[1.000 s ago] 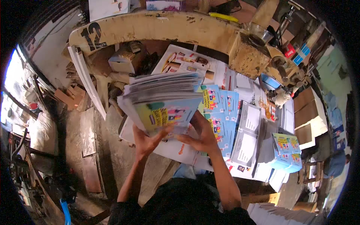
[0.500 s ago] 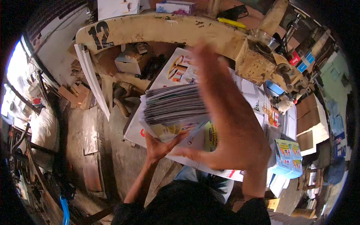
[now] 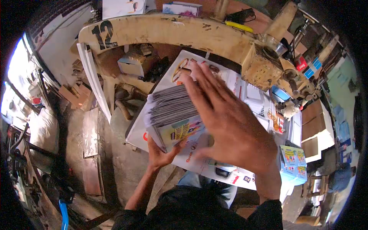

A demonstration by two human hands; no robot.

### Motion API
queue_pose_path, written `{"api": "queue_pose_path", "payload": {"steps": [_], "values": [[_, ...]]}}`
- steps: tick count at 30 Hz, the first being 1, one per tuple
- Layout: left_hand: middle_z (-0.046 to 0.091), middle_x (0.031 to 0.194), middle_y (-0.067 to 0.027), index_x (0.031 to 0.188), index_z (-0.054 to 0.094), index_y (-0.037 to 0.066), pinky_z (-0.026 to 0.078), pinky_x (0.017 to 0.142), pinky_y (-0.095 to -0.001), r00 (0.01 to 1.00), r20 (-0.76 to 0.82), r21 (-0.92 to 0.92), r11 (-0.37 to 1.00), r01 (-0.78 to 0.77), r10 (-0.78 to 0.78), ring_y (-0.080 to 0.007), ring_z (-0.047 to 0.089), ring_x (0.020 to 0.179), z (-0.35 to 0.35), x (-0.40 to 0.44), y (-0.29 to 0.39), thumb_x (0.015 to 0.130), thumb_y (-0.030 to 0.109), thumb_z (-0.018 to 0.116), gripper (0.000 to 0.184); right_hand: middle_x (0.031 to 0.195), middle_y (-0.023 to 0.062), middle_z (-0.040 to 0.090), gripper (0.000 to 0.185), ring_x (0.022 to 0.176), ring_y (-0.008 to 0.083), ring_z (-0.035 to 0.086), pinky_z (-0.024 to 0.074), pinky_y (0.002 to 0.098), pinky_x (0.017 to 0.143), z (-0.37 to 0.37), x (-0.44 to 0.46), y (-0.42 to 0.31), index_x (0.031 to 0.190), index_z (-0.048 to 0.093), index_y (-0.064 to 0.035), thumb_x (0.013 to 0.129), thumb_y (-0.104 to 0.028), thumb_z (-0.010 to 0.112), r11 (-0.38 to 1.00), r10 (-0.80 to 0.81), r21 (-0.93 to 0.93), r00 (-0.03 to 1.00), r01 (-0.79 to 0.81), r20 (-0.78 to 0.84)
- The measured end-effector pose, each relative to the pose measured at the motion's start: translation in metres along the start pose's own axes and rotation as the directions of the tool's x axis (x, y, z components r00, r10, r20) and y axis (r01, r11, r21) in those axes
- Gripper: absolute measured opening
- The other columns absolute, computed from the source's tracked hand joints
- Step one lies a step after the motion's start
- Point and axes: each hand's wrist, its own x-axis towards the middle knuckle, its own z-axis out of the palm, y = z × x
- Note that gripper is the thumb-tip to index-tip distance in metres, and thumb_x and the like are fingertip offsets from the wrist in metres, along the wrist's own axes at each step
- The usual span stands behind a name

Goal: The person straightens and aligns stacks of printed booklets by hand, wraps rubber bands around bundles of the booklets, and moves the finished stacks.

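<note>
**Paper booklet stack (image 3: 170, 105) gripped by left hand (image 3: 163, 156), right hand (image 3: 237, 128) spread**

Lower left corner of the booklet stack is pinched by the left hand, thumb toward the cover; fingers partly hidden. Right hand is spread wide, blurred, near the stack's right end; contact cannot be told. Stack is tilted, page edges up, cover facing the wearer, above the printed white sheets (image 3: 138, 129); whether its bottom is rested on them cannot be told. Page edges look uneven.

For good handling, a firm corner grip is needed so inner booklets aren't slipped; edges are best patted level with a flat palm, evenly, without covers being bent.

Farther right, a blue pile (image 3: 294, 163) with similar covers is seen beside the right forearm. Rubber bands (image 3: 273, 119) are seen on the sheets. Beyond, a worn beige machine frame (image 3: 153, 28) marked 12 is curved across.
</note>
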Motion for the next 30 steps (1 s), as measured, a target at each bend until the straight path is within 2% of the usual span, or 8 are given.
{"api": "queue_pose_path", "payload": {"steps": [6,9,11,14,19,27,28,30], "values": [[0.067,0.11,-0.0123,0.121,0.055,-0.004,0.053,0.085,-0.0338,0.997,-0.046,0.013,0.998,-0.057,0.058,-0.0216,0.066,0.097,-0.003,0.001,-0.011,0.071,0.01,0.081,0.059,0.16,0.0241,0.015,0.123,0.147,0.0433,0.018,0.0171,0.0505,0.122,0.01,0.011,-0.01,0.156,0.021,-0.0156,0.056,-0.034,0.09,0.995,-0.095,0.015,0.995,0.095,-0.008],[0.067,0.109,-0.0121,0.12,0.056,-0.004,0.053,0.085,-0.0338,0.98,0.004,-0.126,0.972,0.198,-0.199,-0.0217,0.066,0.096,-0.012,0.003,-0.01,0.071,0.01,0.08,0.057,0.16,0.0228,0.015,0.123,0.147,0.0405,0.02,0.0172,0.0499,0.122,-0.003,0.019,-0.011,0.156,0.02,-0.0144,0.056,-0.032,0.091,0.987,-0.086,0.131,0.994,0.095,-0.074],[0.067,0.11,-0.0129,0.119,0.057,-0.005,0.053,0.085,-0.0336,0.973,0.06,0.075,0.971,-0.226,0.222,-0.0215,0.065,0.098,-0.011,0.003,-0.026,0.072,0.013,0.081,0.056,0.161,0.0216,0.015,0.126,0.148,0.0375,0.02,0.0188,0.0494,0.122,0.005,0.019,-0.007,0.156,0.017,-0.0102,0.056,-0.031,0.091,0.986,-0.146,0.076,0.987,0.151,-0.064],[0.066,0.112,-0.0142,0.121,0.056,-0.005,0.052,0.086,-0.0338,0.998,-0.003,-0.002,0.998,-0.056,0.056,-0.0208,0.064,0.102,-0.005,0.001,-0.01,0.072,0.015,0.082,0.059,0.162,0.0199,0.015,0.13,0.149,0.0335,0.018,0.0205,0.0472,0.121,0.008,0.02,0.0,0.155,0.016,-0.0027,0.053,-0.03,0.092,0.969,-0.228,0.105,0.973,0.224,0.026],[0.068,0.109,-0.0143,0.117,0.058,-0.006,0.054,0.085,-0.0345,0.991,-0.061,-0.071,0.99,-0.121,0.117,-0.0199,0.066,0.099,-0.007,-0.001,-0.035,0.073,0.018,0.083,0.056,0.161,0.0212,0.018,0.129,0.149,0.0366,0.018,0.0201,0.0431,0.121,-0.021,0.013,-0.008,0.155,0.018,-0.0031,0.052,-0.027,0.092,0.994,-0.04,0.084,0.938,0.073,-0.345],[0.069,0.105,-0.012,0.114,0.061,-0.005,0.054,0.084,-0.0345,0.991,0.041,-0.125,0.984,0.13,-0.126,-0.0198,0.067,0.095,-0.003,0.0,-0.007,0.077,0.013,0.08,0.045,0.158,0.0204,0.025,0.106,0.144,0.0374,0.03,0.0247,0.0473,0.12,0.011,0.017,-0.013,0.152,0.033,-0.015,0.062,-0.027,0.087,0.989,-0.119,0.08,0.988,0.127,-0.096],[0.07,0.105,-0.0117,0.113,0.062,-0.005,0.054,0.084,-0.0343,0.999,-0.022,-0.135,0.99,0.033,-0.036,-0.0195,0.067,0.095,0.003,0.001,0.003,0.076,0.011,0.08,0.044,0.151,0.03,0.03,0.093,0.142,0.043,0.029,0.023,0.053,0.118,0.015,0.018,-0.011,0.146,0.034,0.003,0.073,-0.033,0.079,0.963,-0.262,0.059,0.964,0.264,-0.048],[0.07,0.105,-0.0114,0.112,0.063,-0.005,0.054,0.085,-0.0341,0.996,-0.072,-0.136,0.989,-0.065,0.056,-0.0192,0.067,0.095,0.0,0.0,-0.006,0.076,0.01,0.08,0.043,0.151,0.03,0.031,0.094,0.142,0.0426,0.03,0.0238,0.0518,0.119,0.007,0.013,-0.007,0.146,0.034,0.0029,0.071,-0.034,0.077,0.966,-0.23,0.11,0.972,0.234,-0.049]]}}
